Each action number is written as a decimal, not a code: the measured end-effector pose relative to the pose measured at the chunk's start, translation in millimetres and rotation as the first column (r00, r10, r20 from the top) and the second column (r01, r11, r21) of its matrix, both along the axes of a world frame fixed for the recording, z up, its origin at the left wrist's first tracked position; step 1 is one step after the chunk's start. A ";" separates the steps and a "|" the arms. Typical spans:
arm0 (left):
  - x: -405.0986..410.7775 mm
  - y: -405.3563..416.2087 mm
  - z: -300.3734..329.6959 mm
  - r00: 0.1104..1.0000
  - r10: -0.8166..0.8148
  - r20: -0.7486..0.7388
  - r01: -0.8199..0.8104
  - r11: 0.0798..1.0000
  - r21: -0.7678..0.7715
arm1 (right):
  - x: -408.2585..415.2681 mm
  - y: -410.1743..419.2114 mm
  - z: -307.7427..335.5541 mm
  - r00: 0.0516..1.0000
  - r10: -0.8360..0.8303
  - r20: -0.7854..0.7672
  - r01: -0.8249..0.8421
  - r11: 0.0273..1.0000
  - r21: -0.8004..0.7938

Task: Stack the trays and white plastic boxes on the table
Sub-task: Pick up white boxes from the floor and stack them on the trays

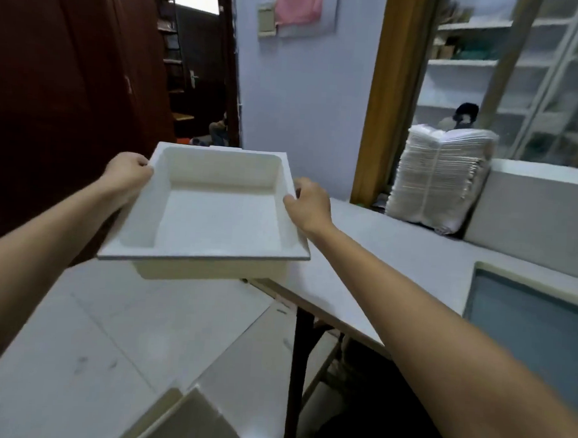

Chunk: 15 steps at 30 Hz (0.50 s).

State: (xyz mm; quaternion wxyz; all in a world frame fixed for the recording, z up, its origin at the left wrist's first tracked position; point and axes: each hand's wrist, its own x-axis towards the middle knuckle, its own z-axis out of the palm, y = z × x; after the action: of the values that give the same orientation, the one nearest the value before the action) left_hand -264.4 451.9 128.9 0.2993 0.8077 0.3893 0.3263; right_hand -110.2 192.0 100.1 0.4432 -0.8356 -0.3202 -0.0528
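white plastic box (214, 211): centre of the frame, held in the air, open side up, nothing inside.
left hand (129, 173): grip curled on the box's left rim.
right hand (310, 203): grip pinching the right rim.
tabletop (396, 254): white, right of centre, beyond the box.
wrapped white stack (440, 180): upper right, standing on the tabletop.
blue-grey tray (536, 335): right edge, partly cut off.
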 end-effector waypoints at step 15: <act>240.5 -340.1 48.8 0.711 -0.657 -0.249 0.603 0.753 -0.263 | 121.3 -368.6 60.4 0.789 -0.521 -0.325 0.476 0.854 -0.210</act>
State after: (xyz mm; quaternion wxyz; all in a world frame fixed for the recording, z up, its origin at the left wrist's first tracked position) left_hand -23.9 111.9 177.7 0.3886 0.9070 0.1586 0.0330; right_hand 11.1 -176.6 160.5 0.4158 -0.9094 -0.0012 0.0095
